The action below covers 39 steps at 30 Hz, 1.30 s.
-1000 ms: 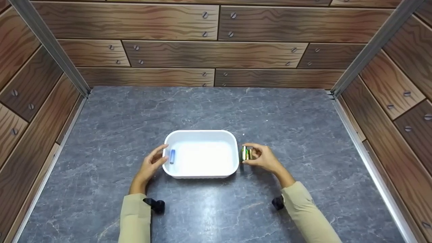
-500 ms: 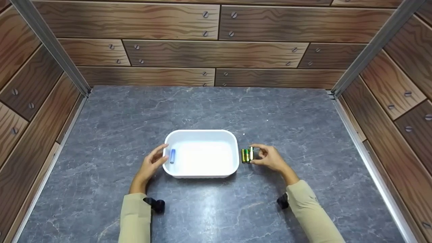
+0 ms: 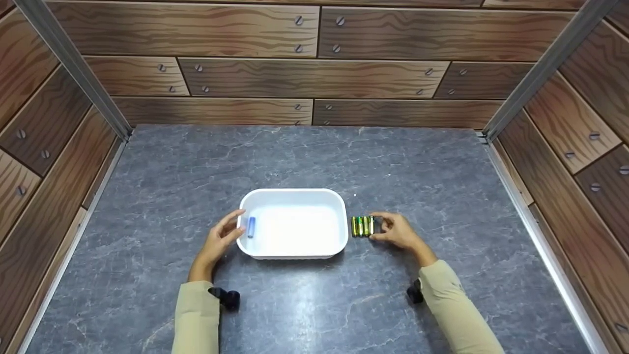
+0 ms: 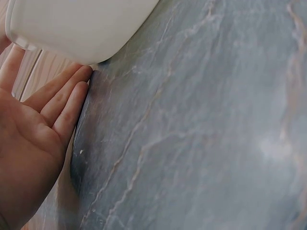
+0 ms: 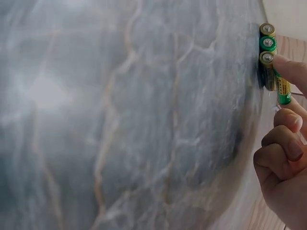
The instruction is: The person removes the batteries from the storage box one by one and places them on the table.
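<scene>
A white plastic tub [image 3: 295, 255] stands mid-table with a blue cylinder [image 3: 251, 227], battery-like in shape, at its left end. My left hand [image 3: 222, 238] rests at the tub's left side, thumb and forefinger at the rim; in the left wrist view its other fingers [image 4: 60, 103] lie straight beside the wall. Just right of the tub, several green-and-gold batteries [image 3: 359, 226] form a side-by-side row. My right hand [image 3: 397, 231] pinches the rightmost battery [image 5: 284, 88] by its ends, between thumb and finger; the right wrist view shows it tilted against the others, its remaining fingers curled.
Grey marbled tabletop [image 3: 275, 157] surrounds the tub. Wood-patterned panels [image 3: 314, 78] stand at the back and both sides, with metal posts [image 3: 93, 83] at the back corners. Black wrist cameras [image 3: 230, 300] hang from both forearms.
My right hand has moved a little to the right, from the left part of the battery row to its right end, now pinching the rightmost battery. My left hand and the tub have stayed put.
</scene>
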Motion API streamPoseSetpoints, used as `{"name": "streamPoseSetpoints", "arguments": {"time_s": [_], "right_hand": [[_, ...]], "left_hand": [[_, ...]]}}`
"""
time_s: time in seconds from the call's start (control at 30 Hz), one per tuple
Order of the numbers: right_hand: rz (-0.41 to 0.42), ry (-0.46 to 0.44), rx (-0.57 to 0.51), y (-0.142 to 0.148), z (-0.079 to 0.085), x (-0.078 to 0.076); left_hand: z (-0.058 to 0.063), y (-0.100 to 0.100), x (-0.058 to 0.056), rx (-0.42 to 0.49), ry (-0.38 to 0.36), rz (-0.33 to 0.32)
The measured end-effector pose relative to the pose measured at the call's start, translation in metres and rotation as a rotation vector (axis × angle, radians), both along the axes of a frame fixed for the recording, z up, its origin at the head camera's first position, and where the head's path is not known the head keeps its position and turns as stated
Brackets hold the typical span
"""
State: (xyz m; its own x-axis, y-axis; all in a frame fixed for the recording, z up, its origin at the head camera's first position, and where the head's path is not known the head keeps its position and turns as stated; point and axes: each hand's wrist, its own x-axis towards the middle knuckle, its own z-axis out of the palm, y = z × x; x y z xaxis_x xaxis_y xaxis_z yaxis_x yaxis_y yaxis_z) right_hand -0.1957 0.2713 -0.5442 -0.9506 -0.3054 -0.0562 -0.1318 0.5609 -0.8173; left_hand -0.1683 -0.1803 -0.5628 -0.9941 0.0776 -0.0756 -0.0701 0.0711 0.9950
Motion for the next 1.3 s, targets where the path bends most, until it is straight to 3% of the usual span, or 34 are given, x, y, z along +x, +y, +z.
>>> {"name": "streamPoseSetpoints", "arguments": {"time_s": [0.4,0.67,1.3], "right_hand": [[0.002,-0.048,0.099,0.001,-0.003,-0.004],[-0.025,-0.102,0.076,-0.001,0.002,-0.003],[0.035,0.075,-0.038,-0.044,0.035,0.003]], "left_hand": [[0.0,-0.001,0.001,-0.002,-0.014,0.001],[0.0,-0.001,0.0,-0.02,-0.028,-0.003],[-0.001,0.0,0.001,-0.025,-0.009,0.007]]}}
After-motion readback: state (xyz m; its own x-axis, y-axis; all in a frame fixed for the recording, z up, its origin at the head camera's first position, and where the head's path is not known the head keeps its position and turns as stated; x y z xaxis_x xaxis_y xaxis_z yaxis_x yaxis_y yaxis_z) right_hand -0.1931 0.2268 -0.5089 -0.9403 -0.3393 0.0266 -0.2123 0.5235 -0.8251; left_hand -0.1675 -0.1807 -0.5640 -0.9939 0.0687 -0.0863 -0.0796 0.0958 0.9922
